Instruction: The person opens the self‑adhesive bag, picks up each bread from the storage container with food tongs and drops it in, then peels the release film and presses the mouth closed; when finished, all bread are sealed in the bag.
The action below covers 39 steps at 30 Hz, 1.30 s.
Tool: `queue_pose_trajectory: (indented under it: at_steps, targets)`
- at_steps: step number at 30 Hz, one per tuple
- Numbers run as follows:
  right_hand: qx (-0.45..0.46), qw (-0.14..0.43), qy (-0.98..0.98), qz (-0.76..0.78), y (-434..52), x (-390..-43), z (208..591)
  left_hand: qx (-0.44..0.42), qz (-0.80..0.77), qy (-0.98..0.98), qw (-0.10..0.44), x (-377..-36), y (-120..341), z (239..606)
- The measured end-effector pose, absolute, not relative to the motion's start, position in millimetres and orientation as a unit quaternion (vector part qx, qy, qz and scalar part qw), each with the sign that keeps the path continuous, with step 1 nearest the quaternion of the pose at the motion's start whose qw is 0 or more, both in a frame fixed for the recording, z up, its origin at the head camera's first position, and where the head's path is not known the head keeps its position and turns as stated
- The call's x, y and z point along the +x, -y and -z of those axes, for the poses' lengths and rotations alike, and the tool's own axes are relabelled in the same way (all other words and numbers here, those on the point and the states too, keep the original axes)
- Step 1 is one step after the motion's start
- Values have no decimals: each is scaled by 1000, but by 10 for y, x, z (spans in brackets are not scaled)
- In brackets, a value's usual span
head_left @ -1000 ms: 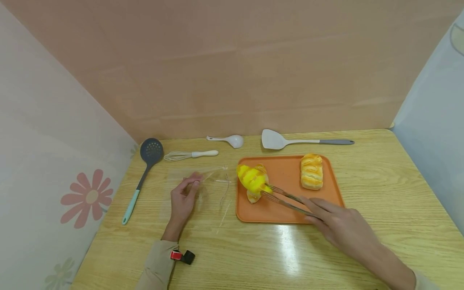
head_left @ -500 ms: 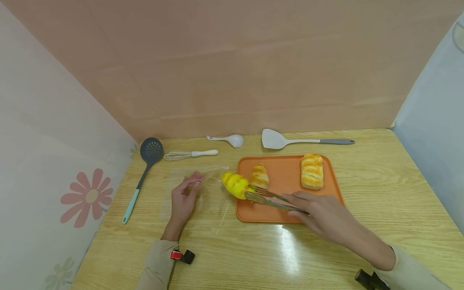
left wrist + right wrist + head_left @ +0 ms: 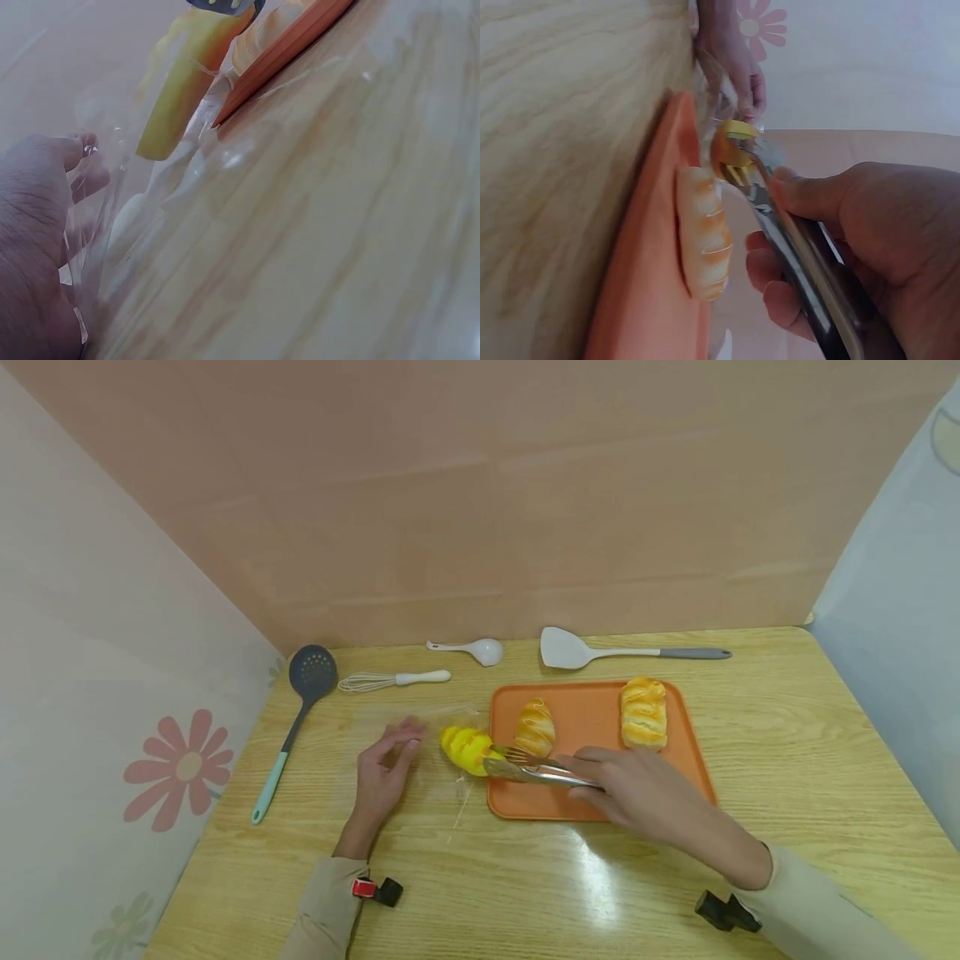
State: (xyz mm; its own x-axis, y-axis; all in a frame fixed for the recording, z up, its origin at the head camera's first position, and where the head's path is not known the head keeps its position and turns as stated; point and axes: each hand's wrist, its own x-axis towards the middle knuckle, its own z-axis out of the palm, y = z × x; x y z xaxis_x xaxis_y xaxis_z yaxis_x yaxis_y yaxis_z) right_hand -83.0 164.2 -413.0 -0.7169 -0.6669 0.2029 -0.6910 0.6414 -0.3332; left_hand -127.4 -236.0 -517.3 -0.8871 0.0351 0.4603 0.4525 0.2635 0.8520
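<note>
My left hand [image 3: 400, 747] pinches the edge of a clear plastic bag [image 3: 431, 752] lying on the wooden table, just left of an orange tray [image 3: 600, 806]. In the left wrist view the thumb and a finger of my left hand [image 3: 75, 161] hold the film of the bag [image 3: 150, 217]. My right hand [image 3: 596, 772] grips metal tongs [image 3: 528, 770] that clamp a yellow bread [image 3: 465, 748] at the bag's mouth, past the tray's left edge. The right wrist view shows the tongs [image 3: 795, 247] closed on the yellow bread [image 3: 731, 150]. Two golden breads [image 3: 536, 727] [image 3: 643, 713] lie on the tray.
Along the back wall lie a dark slotted spoon [image 3: 300, 710], a whisk [image 3: 393, 680], a white spoon [image 3: 468, 649] and a white spatula [image 3: 600, 652]. Walls close in the table at the left, back and right.
My right hand has carried the yellow bread in the tongs leftward, off the tray and to the bag's mouth. The left hand has stayed at the bag.
</note>
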Motion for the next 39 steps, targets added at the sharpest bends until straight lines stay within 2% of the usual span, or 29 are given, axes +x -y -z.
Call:
queue_pose_trajectory:
  at_steps: [6, 15, 19, 22, 31, 39]
  targets:
    - [374, -14, 900, -224, -1566, -997, 4049, -158, 585, 776, 173, -1281, 2373, 5196]
    - [399, -46, 888, -223, -1496, -1211, 3939, -172, 574, 780, 178, -1285, 2367, 5197]
    - [401, -92, 873, -260, -1489, -1292, 3904, -175, 574, 781, 174, -1282, 2353, 5189]
    - [403, -105, 868, -272, -1488, -1326, 3900, -177, 574, 781, 172, -1285, 2349, 5190]
    - [430, 36, 889, -155, -1280, -1187, 4128, -162, 584, 776, 173, -1276, 2347, 5182]
    - [429, 89, 891, -122, -1099, -1115, 4320, -163, 586, 773, 179, -1251, 2275, 5135]
